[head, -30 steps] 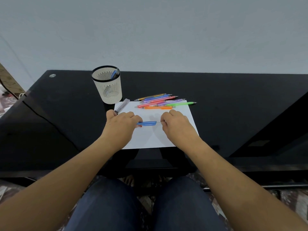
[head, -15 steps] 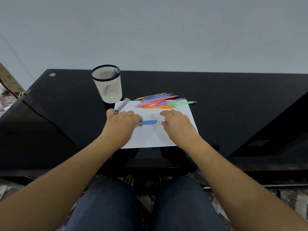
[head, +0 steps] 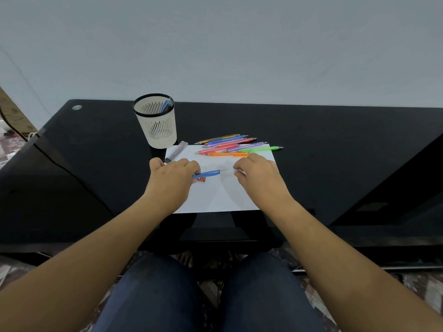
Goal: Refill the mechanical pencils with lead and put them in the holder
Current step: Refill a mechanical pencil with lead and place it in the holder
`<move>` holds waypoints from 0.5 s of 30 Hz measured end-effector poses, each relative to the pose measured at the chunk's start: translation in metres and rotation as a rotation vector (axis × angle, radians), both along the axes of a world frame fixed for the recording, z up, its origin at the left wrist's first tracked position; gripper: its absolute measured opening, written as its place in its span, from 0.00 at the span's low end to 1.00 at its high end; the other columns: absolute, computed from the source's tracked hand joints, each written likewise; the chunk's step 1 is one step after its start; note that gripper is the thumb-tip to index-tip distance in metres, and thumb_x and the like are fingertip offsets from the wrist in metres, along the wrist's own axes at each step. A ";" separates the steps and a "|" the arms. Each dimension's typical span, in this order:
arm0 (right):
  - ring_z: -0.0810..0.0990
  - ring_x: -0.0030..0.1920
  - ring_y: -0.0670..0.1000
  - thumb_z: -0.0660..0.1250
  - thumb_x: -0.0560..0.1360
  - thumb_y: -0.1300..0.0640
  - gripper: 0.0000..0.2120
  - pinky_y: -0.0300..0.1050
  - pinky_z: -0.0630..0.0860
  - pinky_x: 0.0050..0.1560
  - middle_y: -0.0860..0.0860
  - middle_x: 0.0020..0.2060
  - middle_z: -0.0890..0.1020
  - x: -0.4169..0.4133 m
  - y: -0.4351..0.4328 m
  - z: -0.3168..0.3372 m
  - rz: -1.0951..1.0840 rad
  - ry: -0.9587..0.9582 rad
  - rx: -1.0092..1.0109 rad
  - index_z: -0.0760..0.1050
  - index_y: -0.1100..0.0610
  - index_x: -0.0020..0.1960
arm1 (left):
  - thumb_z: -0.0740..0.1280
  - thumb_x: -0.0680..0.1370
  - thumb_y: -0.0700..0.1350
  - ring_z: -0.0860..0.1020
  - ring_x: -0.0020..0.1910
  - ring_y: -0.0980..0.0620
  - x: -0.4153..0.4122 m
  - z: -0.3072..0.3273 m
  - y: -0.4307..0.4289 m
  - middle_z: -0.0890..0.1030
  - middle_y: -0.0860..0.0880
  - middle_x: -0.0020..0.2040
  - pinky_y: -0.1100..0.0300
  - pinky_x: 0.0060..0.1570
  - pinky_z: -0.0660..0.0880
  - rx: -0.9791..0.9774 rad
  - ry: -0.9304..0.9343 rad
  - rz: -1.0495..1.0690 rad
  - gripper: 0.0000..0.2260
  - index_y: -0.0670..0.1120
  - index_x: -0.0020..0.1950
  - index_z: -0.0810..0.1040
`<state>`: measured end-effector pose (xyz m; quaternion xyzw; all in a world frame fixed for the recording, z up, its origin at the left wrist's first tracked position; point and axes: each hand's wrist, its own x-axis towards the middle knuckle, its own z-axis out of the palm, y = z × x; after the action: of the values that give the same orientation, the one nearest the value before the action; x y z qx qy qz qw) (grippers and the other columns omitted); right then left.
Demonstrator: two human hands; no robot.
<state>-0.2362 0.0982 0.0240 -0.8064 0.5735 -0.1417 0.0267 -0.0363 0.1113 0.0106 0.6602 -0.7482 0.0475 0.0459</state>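
Left hand [head: 171, 180]: fingers curled round the rear end of a blue pencil [head: 207, 174], holding it level just above the paper [head: 223, 195], tip pointing to the person's right. A thin lead [head: 224, 170] sticks out of the tip.

Right hand [head: 259, 178]: near the lead's free end but apart from it, with a small gap of white paper between. Fingers curled, thumb and forefinger close together. Cannot tell whether they pinch anything; the view is too small there.

Small red piece [head: 201, 179] lies on the paper just beside the left hand's fingertips, under the blue pencil.

Holder [head: 155, 125]: white slotted cup with a black rim, upright on the black surface [head: 311, 140], beyond the paper's far left corner. A second pencil [head: 165, 106], blue, leans inside against the rim.

Clear case [head: 176, 152] lies at an angle across the paper's far left corner, just beside the holder's base.

Pencils [head: 230, 146] in mixed colours lie in a loose bunch along the paper's far edge, partly on paper and partly on the surface, tips to the right. Green one [head: 261, 149] reaches furthest right; orange one [head: 227, 154] lies nearest the hands.
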 end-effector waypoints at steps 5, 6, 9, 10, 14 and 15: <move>0.73 0.56 0.48 0.61 0.80 0.53 0.12 0.42 0.67 0.58 0.49 0.56 0.77 0.002 0.001 -0.002 0.034 -0.022 -0.005 0.76 0.51 0.61 | 0.61 0.81 0.49 0.74 0.50 0.55 -0.001 0.003 0.002 0.77 0.57 0.54 0.52 0.56 0.59 0.008 -0.017 -0.010 0.09 0.58 0.60 0.71; 0.73 0.56 0.48 0.61 0.80 0.53 0.12 0.42 0.67 0.58 0.49 0.56 0.77 0.003 0.001 -0.002 0.040 -0.020 -0.003 0.76 0.51 0.62 | 0.62 0.81 0.49 0.74 0.50 0.55 -0.002 0.003 0.002 0.77 0.57 0.54 0.52 0.56 0.59 0.010 -0.018 -0.010 0.09 0.58 0.61 0.71; 0.73 0.56 0.47 0.61 0.80 0.52 0.13 0.41 0.66 0.57 0.48 0.56 0.77 0.004 0.002 -0.002 0.049 -0.014 0.003 0.76 0.51 0.62 | 0.62 0.81 0.49 0.74 0.50 0.55 -0.003 0.003 0.003 0.77 0.57 0.54 0.53 0.55 0.59 0.014 -0.021 -0.015 0.10 0.59 0.61 0.71; 0.73 0.56 0.48 0.61 0.80 0.52 0.13 0.41 0.66 0.58 0.48 0.56 0.77 0.005 0.002 -0.003 0.052 -0.012 0.008 0.76 0.51 0.62 | 0.62 0.81 0.49 0.74 0.50 0.55 -0.003 0.003 0.003 0.77 0.57 0.54 0.53 0.55 0.59 0.009 -0.025 -0.018 0.09 0.59 0.61 0.71; 0.72 0.57 0.48 0.61 0.80 0.52 0.14 0.41 0.66 0.58 0.49 0.57 0.76 0.007 0.003 0.000 0.064 0.005 0.050 0.75 0.51 0.64 | 0.62 0.81 0.49 0.73 0.49 0.56 -0.005 0.001 0.002 0.77 0.57 0.53 0.53 0.53 0.59 0.002 -0.034 -0.020 0.10 0.60 0.61 0.72; 0.72 0.57 0.48 0.61 0.80 0.52 0.14 0.41 0.66 0.59 0.49 0.58 0.76 0.008 0.003 0.001 0.064 0.011 0.063 0.74 0.51 0.65 | 0.62 0.81 0.49 0.73 0.49 0.56 -0.005 0.002 0.002 0.77 0.57 0.53 0.53 0.53 0.59 -0.001 -0.036 -0.022 0.10 0.60 0.61 0.72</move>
<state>-0.2281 0.1010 0.0248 -0.8239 0.5517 -0.1181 0.0536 -0.0418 0.1137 0.0124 0.6509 -0.7562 0.0590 0.0332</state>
